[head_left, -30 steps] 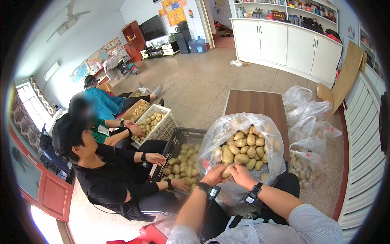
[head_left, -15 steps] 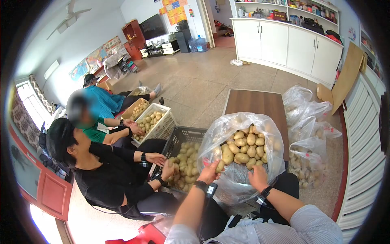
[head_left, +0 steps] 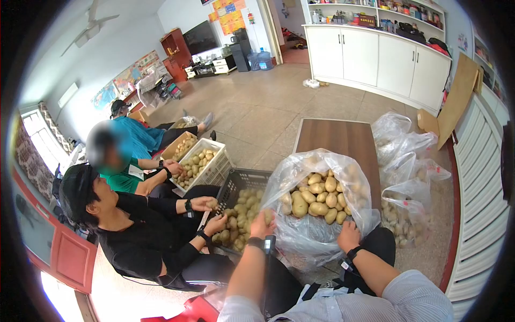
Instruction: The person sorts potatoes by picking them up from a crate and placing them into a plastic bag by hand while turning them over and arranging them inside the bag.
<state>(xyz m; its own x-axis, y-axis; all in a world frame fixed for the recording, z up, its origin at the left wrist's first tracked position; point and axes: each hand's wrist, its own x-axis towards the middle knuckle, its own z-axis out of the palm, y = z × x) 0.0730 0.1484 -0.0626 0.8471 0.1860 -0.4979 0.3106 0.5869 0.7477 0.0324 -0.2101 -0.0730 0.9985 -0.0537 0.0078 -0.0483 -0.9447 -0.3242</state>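
My left hand (head_left: 262,225) is closed around a potato (head_left: 267,216), beside the left edge of the clear plastic bag (head_left: 306,242) and next to the grey crate (head_left: 232,185). Potatoes (head_left: 320,196) fill the open mouth of the bag, in front of a brown wooden table (head_left: 335,134). At the bag's lower right edge is my right hand (head_left: 349,235), its fingers bent against the plastic; whether they pinch it is hard to tell. More potatoes (head_left: 248,206) lie in the crate.
On the left a co-worker in black (head_left: 142,231) holds a potato over the crate. Beyond sit two more people by a white crate (head_left: 217,161) and boxes of potatoes. Tied plastic bags (head_left: 405,193) stand right of the table; a white cabinet (head_left: 375,56) lines the back.
My hands have parted; the left moved left to the crate's side with a potato, and the right moved right and down to the bag's edge. The co-worker's hands have come closer together.
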